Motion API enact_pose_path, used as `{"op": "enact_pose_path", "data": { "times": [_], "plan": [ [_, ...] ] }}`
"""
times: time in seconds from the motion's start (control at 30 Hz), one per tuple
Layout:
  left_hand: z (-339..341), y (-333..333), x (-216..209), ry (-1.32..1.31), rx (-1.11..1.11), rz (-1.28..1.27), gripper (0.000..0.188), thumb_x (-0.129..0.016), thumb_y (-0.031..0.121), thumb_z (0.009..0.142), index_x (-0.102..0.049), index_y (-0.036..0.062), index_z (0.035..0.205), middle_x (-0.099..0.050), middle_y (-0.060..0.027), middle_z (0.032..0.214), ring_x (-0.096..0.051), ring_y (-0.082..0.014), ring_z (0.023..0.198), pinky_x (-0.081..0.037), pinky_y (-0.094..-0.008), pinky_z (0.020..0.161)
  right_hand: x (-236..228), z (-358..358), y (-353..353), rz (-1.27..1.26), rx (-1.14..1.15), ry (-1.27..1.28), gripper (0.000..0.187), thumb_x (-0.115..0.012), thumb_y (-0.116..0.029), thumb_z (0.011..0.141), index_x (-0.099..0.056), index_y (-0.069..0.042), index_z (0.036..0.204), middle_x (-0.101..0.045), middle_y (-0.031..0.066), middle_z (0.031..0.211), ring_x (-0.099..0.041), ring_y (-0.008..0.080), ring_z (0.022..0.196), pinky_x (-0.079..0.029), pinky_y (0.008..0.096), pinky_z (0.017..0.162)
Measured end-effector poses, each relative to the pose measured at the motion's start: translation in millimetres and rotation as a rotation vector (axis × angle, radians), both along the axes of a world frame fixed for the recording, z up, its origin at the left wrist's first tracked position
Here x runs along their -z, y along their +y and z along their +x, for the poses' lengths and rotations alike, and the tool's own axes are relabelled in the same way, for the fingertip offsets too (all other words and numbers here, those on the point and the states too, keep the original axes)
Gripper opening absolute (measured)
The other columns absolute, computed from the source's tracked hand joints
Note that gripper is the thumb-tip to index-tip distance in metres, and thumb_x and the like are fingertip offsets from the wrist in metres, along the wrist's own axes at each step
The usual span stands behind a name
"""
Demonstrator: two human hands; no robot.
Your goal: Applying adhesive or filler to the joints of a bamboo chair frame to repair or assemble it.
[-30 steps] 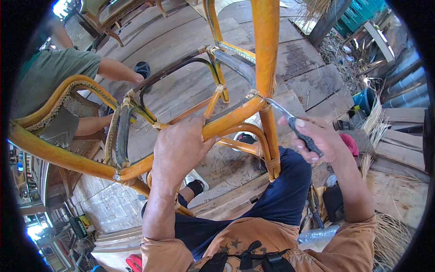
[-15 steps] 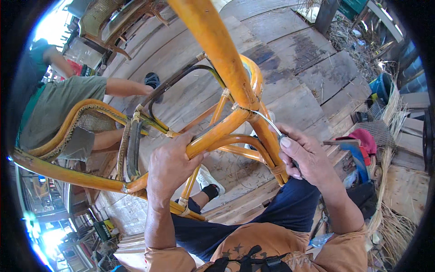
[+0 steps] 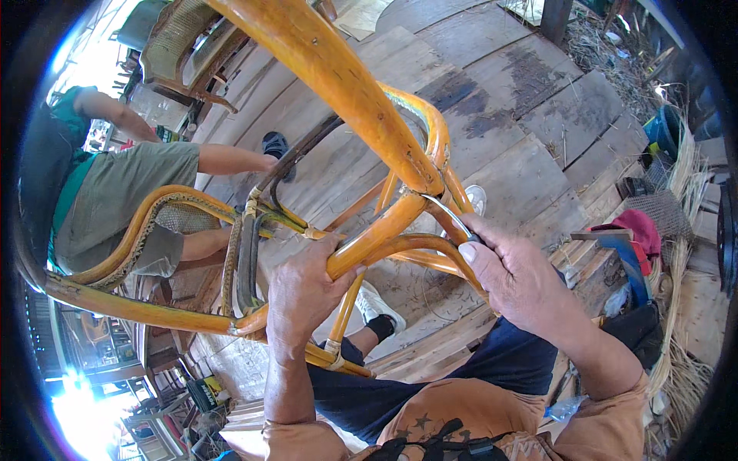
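A glossy orange-yellow rattan chair frame (image 3: 330, 81) stands tilted in front of me, its poles meeting at a joint near the middle. My left hand (image 3: 302, 296) is wrapped round the pole just below that joint, thumb on the near side. In my right hand (image 3: 516, 275) is a thin curved tool (image 3: 448, 211) with a pale, metal-looking shaft and a dark handle mostly hidden by the fingers. The tool's tip touches the joint or lies right beside it. Cane bindings (image 3: 251, 201) wrap other joints of the frame.
At the left a person (image 3: 127, 196) in a green top and olive shorts is bent beside the frame. A woven-back chair (image 3: 173, 58) stands behind on the plank floor (image 3: 500, 177). To the right are a red cloth (image 3: 639, 228), loose fibre strands (image 3: 680, 207) and a dark bucket (image 3: 665, 127).
The view has shifted, so most things sit further right and lower. My left hand keeps its grip. My right hand has turned slightly, with the tool still at the joint.
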State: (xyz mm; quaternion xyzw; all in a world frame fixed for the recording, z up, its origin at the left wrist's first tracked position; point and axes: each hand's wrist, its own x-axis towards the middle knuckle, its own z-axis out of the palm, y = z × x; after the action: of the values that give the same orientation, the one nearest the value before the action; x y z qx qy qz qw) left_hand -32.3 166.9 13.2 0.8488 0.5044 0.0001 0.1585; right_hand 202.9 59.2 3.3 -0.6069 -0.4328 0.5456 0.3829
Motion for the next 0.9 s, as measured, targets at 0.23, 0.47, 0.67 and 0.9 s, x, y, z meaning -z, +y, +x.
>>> {"op": "enact_pose_path", "data": {
  "times": [0.23, 0.47, 0.67, 0.9],
  "plan": [
    [-5.5, 1.4, 5.9, -0.043, 0.031, 0.042, 0.038, -0.073, 0.03, 0.075, -0.062, 0.0076, 0.103, -0.065, -0.0145, 0.087, -0.064, -0.0323, 0.08, -0.05, -0.0398, 0.069, -20.4, 8.6, 12.0, -0.272, 0.031, 0.3, 0.03, -0.046, -0.023, 0.095, -0.052, 0.002, 0.112, -0.044, 0.0022, 0.06, -0.04, 0.009, 0.041, -0.033, 0.0272, 0.039],
    [-2.6, 0.3, -0.8, 0.025, 0.046, 0.055, 0.038, -0.07, 0.035, 0.076, -0.06, 0.0071, 0.099, -0.065, -0.0153, 0.084, -0.064, -0.0334, 0.079, -0.05, -0.0432, 0.068, -32.7, -3.8, 6.6, -0.298, 0.048, 0.233, 0.032, -0.051, -0.018, 0.092, -0.051, 0.004, 0.115, -0.047, 0.002, 0.063, -0.044, 0.0088, 0.054, -0.038, 0.0263, 0.049],
    [-1.1, 3.4, -2.7, 0.059, -0.017, -0.004, 0.036, -0.071, 0.032, 0.075, -0.063, 0.0095, 0.103, -0.065, -0.0163, 0.087, -0.064, -0.034, 0.084, -0.049, -0.0421, 0.072, -40.9, -14.7, -1.7, 0.044, 0.213, 0.295, 0.038, -0.053, -0.019, 0.093, -0.051, -0.002, 0.127, -0.042, -0.0044, 0.064, -0.037, 0.0021, 0.043, -0.028, 0.0177, 0.037],
    [-1.8, -0.5, -3.7, 0.023, 0.024, 0.034, 0.036, -0.068, 0.036, 0.078, -0.06, 0.0074, 0.097, -0.065, -0.015, 0.082, -0.064, -0.0338, 0.079, -0.05, -0.0444, 0.067, -8.6, -9.1, -7.3, -0.122, 0.212, 0.425, 0.037, -0.05, -0.027, 0.095, -0.051, 0.002, 0.119, -0.044, -0.0041, 0.065, -0.036, 0.0021, 0.041, -0.028, 0.0184, 0.036]
  ]
}}
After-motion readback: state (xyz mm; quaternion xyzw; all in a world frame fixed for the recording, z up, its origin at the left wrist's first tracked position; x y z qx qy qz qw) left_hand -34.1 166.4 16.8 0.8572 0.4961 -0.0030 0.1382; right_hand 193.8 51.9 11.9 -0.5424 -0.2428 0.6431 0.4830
